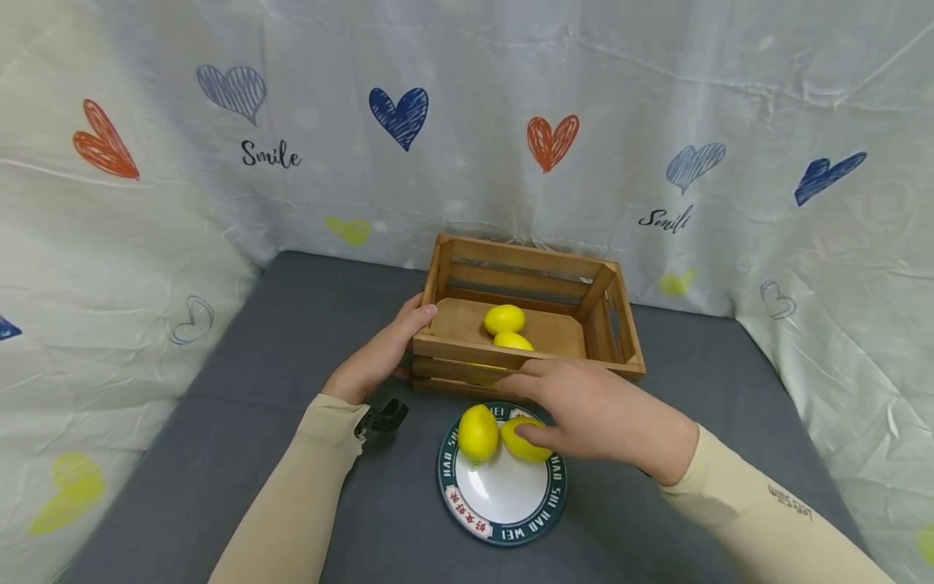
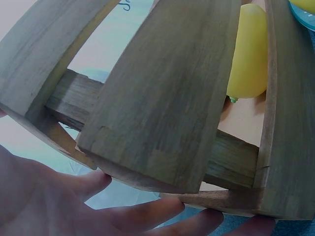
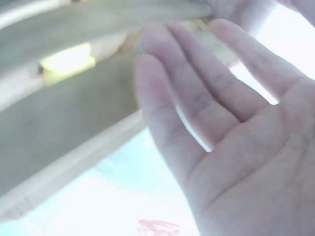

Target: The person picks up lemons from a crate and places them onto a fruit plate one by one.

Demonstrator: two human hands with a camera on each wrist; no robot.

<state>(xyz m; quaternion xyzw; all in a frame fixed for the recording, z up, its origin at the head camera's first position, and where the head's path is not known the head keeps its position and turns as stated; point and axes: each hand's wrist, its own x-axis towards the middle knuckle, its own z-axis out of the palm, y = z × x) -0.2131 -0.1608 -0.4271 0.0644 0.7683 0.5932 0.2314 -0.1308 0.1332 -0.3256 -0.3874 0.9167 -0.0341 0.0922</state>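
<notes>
My left hand (image 1: 387,349) lies against the left end of the wooden crate (image 1: 525,353), thumb at the top rim. In the left wrist view its spread fingers (image 2: 142,214) touch the ends of the slats. Over the near side of the plate's rim and crate front is my right hand (image 1: 594,405), palm empty, fingers (image 3: 192,83) extended close to the slats. Its thumb overlaps a lemon (image 1: 521,442) on the round plate (image 1: 503,491). Beside that lies another lemon (image 1: 477,434). Inside the crate are a lemon (image 1: 503,319) and a second one (image 1: 513,341), partly hidden by the front slat.
A dark grey cloth (image 1: 241,405) covers the table. Behind the crate and along both sides hangs a white curtain (image 1: 467,49) printed with hearts. The plate stands directly in front of the crate, between both forearms.
</notes>
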